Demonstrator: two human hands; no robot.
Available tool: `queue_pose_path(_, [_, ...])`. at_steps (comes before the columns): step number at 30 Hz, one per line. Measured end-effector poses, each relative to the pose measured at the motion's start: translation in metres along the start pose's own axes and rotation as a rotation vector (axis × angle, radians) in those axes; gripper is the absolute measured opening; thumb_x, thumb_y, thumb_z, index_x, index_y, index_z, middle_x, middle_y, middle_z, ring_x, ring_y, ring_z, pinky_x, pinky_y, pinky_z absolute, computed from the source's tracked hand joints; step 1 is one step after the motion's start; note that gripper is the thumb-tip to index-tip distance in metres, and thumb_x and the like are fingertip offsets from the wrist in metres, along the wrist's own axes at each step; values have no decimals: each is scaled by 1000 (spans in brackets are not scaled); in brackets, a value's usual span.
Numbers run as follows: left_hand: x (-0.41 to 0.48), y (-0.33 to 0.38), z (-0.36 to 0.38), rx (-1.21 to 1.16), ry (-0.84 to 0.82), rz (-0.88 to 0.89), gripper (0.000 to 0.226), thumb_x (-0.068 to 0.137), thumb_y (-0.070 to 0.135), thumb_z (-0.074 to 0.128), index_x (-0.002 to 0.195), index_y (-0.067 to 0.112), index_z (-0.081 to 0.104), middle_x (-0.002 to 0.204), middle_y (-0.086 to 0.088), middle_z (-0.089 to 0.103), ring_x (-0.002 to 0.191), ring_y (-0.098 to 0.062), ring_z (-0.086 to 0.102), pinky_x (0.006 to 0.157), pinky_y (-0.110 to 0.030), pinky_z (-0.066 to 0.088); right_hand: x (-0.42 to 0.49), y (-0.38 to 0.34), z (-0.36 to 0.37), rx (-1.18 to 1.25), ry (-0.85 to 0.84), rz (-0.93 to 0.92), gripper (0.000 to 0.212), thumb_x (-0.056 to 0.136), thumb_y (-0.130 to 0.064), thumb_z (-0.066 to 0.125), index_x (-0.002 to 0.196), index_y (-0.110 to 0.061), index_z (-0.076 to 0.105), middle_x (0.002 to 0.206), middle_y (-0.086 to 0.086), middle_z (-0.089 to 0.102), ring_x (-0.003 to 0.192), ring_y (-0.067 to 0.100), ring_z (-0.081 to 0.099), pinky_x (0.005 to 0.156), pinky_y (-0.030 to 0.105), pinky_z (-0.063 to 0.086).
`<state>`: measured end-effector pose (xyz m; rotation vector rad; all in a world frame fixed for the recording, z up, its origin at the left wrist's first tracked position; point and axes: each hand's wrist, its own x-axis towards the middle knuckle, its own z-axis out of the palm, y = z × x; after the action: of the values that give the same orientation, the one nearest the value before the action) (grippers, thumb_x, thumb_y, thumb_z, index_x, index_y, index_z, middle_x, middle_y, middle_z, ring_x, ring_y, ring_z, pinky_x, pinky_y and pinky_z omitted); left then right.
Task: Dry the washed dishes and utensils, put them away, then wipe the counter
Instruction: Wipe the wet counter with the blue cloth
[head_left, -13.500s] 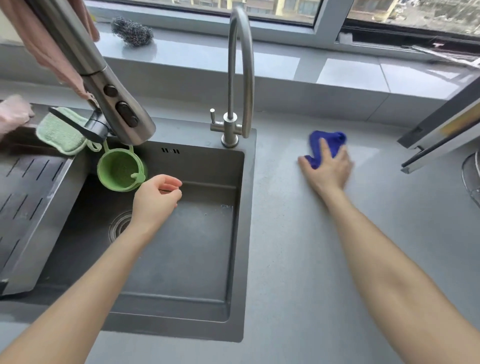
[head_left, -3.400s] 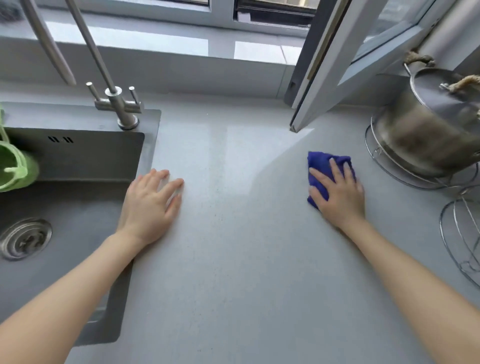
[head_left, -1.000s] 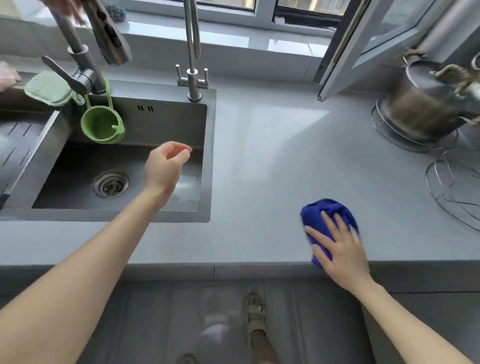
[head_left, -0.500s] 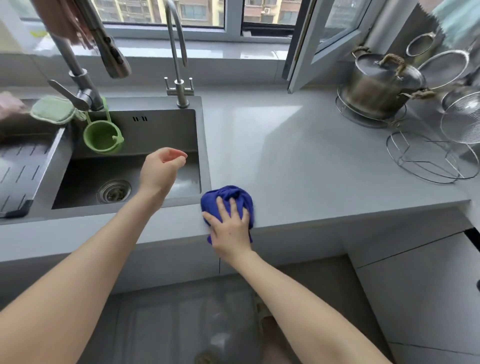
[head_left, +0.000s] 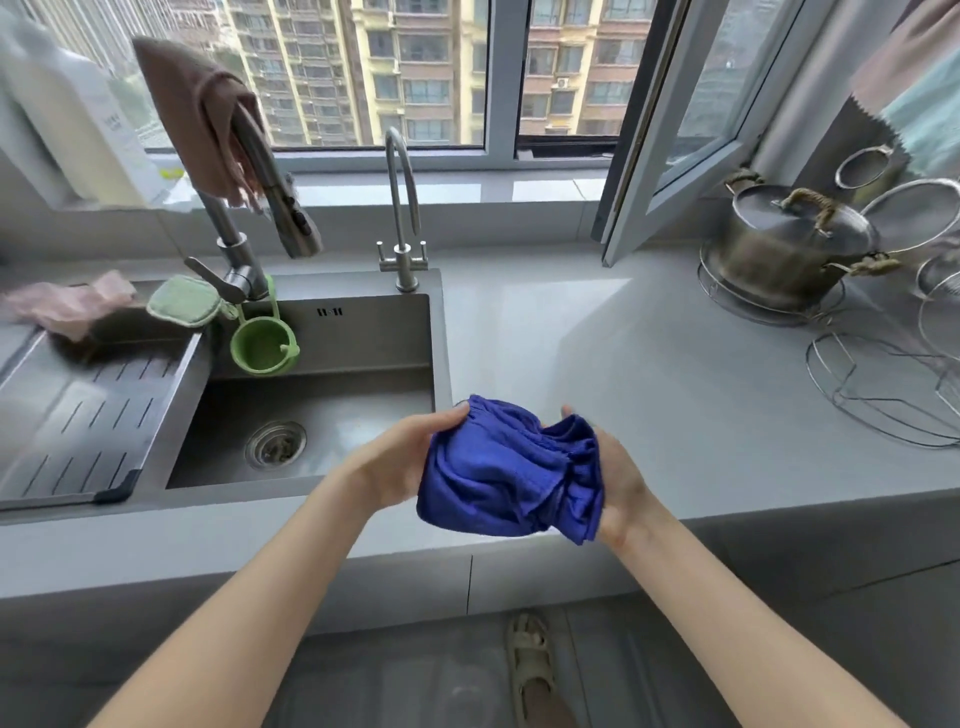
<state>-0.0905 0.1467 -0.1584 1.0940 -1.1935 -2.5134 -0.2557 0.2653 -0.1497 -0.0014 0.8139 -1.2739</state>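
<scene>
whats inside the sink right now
A drain strainer in the sink floor and a green cup hanging at the back. The slotted tray hides its left part.

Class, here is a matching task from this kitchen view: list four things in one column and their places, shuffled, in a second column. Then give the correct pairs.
Things
1. blue cloth
2. green cup
3. steel pot
4. brown cloth

Places
A. draped over the pull-out tap
B. on a wire stand at the right
C. held between left hand and right hand
D. hanging in the sink

Pairs: 1-C, 2-D, 3-B, 4-A
</scene>
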Motion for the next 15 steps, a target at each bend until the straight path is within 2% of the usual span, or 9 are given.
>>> queue_pose_path(2, [11,10,7,5,28,18,28,91,25,54,106,5,67,110,-13,70,95,-24,68,88,-36,53,7,-21,-4,-34,45,-13,58,92,-54,47,111,-1,61,114,22,66,99,35,68,83,46,57])
queue_pose_path(4, [29,19,8,140,166,81,25,91,20,58,105,1,67,108,-15,70,91,-23,69,84,-35,55,17,-44,-10,-41,29,41,81,88,-66,46,125,5,58,128,25,58,116,38,59,96,50,49])
queue_pose_path(5, [39,24,9,221,264,114,22,91,20,60,102,3,68,103,-13,71,84,-20,69,77,-32,56,21,-55,-13,-31,-7,72,84,86,-66,48,130,6,54,134,24,54,123,38,54,104,50,43])
queue_pose_path(6, [49,29,12,287,356,137,20,91,23,61,97,6,69,95,-9,72,76,-16,68,69,-27,56,29,-65,-17,-57,-20,83,79,86,-60,53,133,3,51,136,22,53,125,37,52,107,50,40])
queue_pose_path(7, [60,35,14,341,444,156,22,91,27,61,92,7,70,87,-5,70,70,-14,64,62,-24,52,38,-75,-22,-149,-2,59,70,85,-50,62,135,-2,50,133,19,57,122,35,55,104,50,43])
queue_pose_path(9, [86,47,17,397,602,192,29,90,35,60,86,7,66,78,-2,61,66,-15,54,57,-25,41,60,-92,-32,-491,151,-48,71,73,-21,80,135,-10,46,120,12,67,103,30,68,84,45,56])
queue_pose_path(11, [114,62,16,434,681,192,33,90,41,57,81,10,60,79,-3,58,69,-16,51,59,-26,38,86,-105,-36,-698,286,-166,67,71,-2,80,128,-13,46,113,10,67,87,25,71,66,34,59])
queue_pose_path(13, [139,79,13,339,650,93,37,89,48,55,88,11,60,88,-1,64,80,-16,61,68,-27,47,114,-119,-35,-765,348,-288,51,77,5,72,119,-14,50,113,9,63,86,21,68,63,31,59])
queue_pose_path(15, [156,91,7,108,476,-41,30,89,42,59,103,15,63,101,0,70,95,-18,66,81,-31,52,142,-135,-39,-858,418,-409,40,81,2,68,114,-15,55,115,6,62,95,19,65,79,39,58])
